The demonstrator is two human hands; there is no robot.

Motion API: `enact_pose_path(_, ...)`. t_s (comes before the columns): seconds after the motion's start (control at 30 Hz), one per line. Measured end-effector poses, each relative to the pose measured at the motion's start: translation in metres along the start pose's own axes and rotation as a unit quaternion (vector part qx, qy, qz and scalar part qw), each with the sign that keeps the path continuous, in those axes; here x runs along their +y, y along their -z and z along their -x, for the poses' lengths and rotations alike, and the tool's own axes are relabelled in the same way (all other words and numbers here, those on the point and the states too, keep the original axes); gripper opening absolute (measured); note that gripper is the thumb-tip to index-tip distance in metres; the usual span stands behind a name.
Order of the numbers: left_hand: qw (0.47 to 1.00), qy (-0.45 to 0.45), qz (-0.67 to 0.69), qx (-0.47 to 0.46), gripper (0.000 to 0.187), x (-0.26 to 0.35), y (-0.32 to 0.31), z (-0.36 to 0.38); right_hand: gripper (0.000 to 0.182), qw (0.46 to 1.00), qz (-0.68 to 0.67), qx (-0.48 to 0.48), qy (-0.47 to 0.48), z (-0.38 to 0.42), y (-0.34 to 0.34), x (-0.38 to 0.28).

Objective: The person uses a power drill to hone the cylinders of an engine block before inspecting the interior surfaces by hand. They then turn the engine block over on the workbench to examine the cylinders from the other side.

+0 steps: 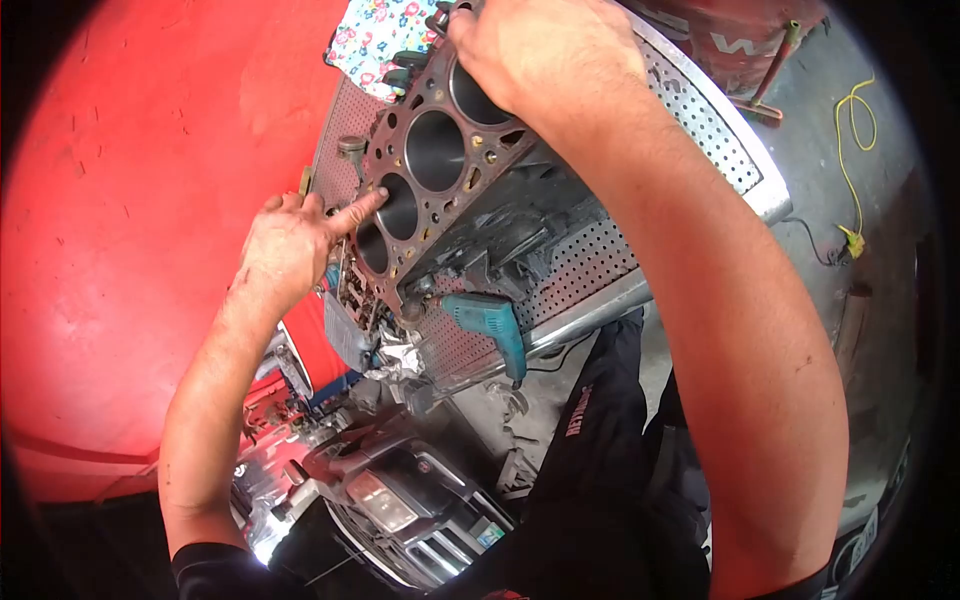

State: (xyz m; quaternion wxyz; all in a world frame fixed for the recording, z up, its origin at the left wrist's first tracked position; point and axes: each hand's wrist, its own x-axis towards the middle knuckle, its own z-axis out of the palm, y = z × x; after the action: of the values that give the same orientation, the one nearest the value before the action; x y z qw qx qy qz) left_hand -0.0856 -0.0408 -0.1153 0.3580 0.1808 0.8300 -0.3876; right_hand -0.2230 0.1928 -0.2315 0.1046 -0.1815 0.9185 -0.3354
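An engine block with several round cylinder bores lies on a perforated metal bench. My left hand is at the block's left edge, its index finger stretched out onto the rim of a bore and its other fingers partly curled. My right hand lies over the upper end of the block, with its fingertips near dark parts at the top edge; what they hold, if anything, is hidden. A teal power drill rests on the bench below the block.
A flowered cloth lies at the top of the bench. A piston stands left of the block. Crumpled paper is near the drill. On the floor at right are a yellow cord and a broom. A red surface fills the left.
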Motion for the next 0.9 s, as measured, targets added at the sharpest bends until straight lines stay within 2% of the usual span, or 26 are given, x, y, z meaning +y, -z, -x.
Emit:
enact_pose_path(0.13, 0.998, -0.064, -0.01, -0.016, 0.073, -0.003, -0.006, -0.007, 0.04, 1.0, -0.02, -0.016, -0.004, 0.008, 0.009, -0.001)
enact_pose_path(0.2, 0.986, -0.038, 0.154, -0.06, 0.075, 0.002, -0.006, 0.0, 0.039, 1.0, -0.022, -0.013, -0.009, 0.006, 0.007, -0.001)
enact_pose_path(0.27, 0.938, -0.028, 0.335, -0.083, 0.077, 0.012, 0.003, 0.007, 0.039, 0.999, -0.028, -0.01, -0.027, 0.008, 0.005, -0.003)
enact_pose_path(0.37, 0.923, -0.007, 0.365, -0.119, 0.079, 0.017, 0.012, 0.008, 0.038, 0.999, -0.016, -0.025, -0.012, 0.011, 0.013, -0.003)
enact_pose_path(0.4, 0.965, -0.025, 0.24, -0.104, 0.077, 0.015, 0.006, 0.005, 0.038, 0.999, -0.017, -0.028, -0.007, 0.01, 0.014, -0.002)
enact_pose_path(0.43, 0.984, -0.045, 0.154, -0.072, 0.076, 0.012, -0.001, 0.0, 0.038, 0.999, -0.035, -0.029, -0.008, 0.006, 0.011, 0.001)
enact_pose_path(0.5, 0.996, -0.085, -0.021, -0.013, 0.072, 0.004, -0.013, -0.011, 0.039, 0.998, -0.061, -0.016, -0.014, 0.006, 0.009, -0.002)
enact_pose_path(0.53, 0.994, -0.07, -0.035, -0.079, 0.066, 0.007, -0.003, -0.017, 0.039, 0.998, -0.065, 0.0, -0.02, 0.009, 0.009, -0.004)
enact_pose_path(0.63, 0.993, -0.098, -0.031, -0.063, 0.064, 0.003, 0.001, -0.016, 0.04, 0.998, -0.055, -0.006, -0.031, 0.007, 0.009, -0.003)
enact_pose_path(0.73, 0.992, -0.099, -0.057, -0.058, 0.064, -0.003, 0.005, -0.004, 0.042, 0.999, -0.035, -0.003, -0.003, 0.005, 0.007, 0.0)
enact_pose_path(0.83, 0.99, -0.111, -0.083, -0.019, 0.064, -0.006, 0.002, 0.003, 0.043, 0.998, -0.049, 0.017, -0.036, 0.009, 0.008, -0.007)
enact_pose_path(0.9, 0.991, -0.105, -0.07, -0.032, 0.064, -0.005, -0.002, 0.0, 0.044, 0.997, -0.056, 0.021, -0.048, 0.009, 0.01, -0.009)
